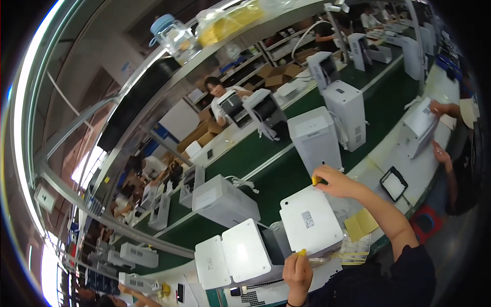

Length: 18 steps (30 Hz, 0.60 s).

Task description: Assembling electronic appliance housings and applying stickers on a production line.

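Observation:
In front of me a white box-shaped appliance [319, 215] has a pale panel with rounded corners facing up. The panel carries a grey label [308, 219] and a dark round spot near one corner. My right hand [335, 182] reaches over its far corner, fingers pinched; yellow shows at a fingertip with a tiny dark bit below it. My left hand [297, 276] is curled at the near corner, also with yellow at a fingertip. What either hand pinches is too small to make out. Two similar white appliances [246, 249] [212, 262] stand close on the left.
A green conveyor [266, 176] carries several white appliances, one tall unit [313, 138] just beyond me. Sheets of black dots [251, 298] lie near my left hand. Right of the panel are yellow paper [361, 225] and a black-framed tray [394, 183]. A co-worker's hands hold an appliance [417, 128].

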Available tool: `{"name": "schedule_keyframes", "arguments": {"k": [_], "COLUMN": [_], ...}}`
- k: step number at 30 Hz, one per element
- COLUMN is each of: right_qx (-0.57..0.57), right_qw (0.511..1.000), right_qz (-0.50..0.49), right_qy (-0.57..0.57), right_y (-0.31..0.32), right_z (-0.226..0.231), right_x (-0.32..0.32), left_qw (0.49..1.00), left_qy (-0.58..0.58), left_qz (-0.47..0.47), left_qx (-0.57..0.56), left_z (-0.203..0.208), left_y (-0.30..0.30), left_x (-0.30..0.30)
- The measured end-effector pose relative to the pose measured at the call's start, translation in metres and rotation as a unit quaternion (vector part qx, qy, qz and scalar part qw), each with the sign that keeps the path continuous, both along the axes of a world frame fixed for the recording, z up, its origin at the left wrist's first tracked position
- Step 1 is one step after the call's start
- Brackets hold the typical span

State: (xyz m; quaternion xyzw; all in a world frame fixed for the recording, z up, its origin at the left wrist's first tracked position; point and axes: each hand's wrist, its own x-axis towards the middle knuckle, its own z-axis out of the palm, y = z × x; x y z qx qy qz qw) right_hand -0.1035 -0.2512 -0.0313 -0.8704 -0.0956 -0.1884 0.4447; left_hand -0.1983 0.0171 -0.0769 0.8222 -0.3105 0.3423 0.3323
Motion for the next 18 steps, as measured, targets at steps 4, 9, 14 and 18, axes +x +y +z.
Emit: {"name": "schedule_keyframes", "arguments": {"k": [4, 9, 14, 18], "right_qx": [-0.059, -0.165, -0.181, -0.177], "right_qw": [0.998, 0.983, 0.967, 0.966], "right_qz": [0.013, -0.015, -0.026, -0.033], "right_qy": [0.010, -0.080, -0.177, -0.183], "right_y": [-0.002, 0.006, 0.013, 0.013], "right_z": [-0.008, -0.009, -0.015, -0.023], "right_x": [0.001, 0.003, -0.002, -0.007], "left_qw": [0.999, 0.999, 0.999, 0.999], "left_qy": [0.031, 0.040, 0.023, 0.029], "left_qz": [-0.012, -0.011, -0.007, -0.005], "left_qx": [-0.027, -0.018, -0.027, -0.036], "left_z": [-0.006, 0.001, -0.005, -0.005], "left_y": [0.002, 0.003, 0.004, 0.007], "left_x": [0.003, 0.001, 0.003, 0.004]}}
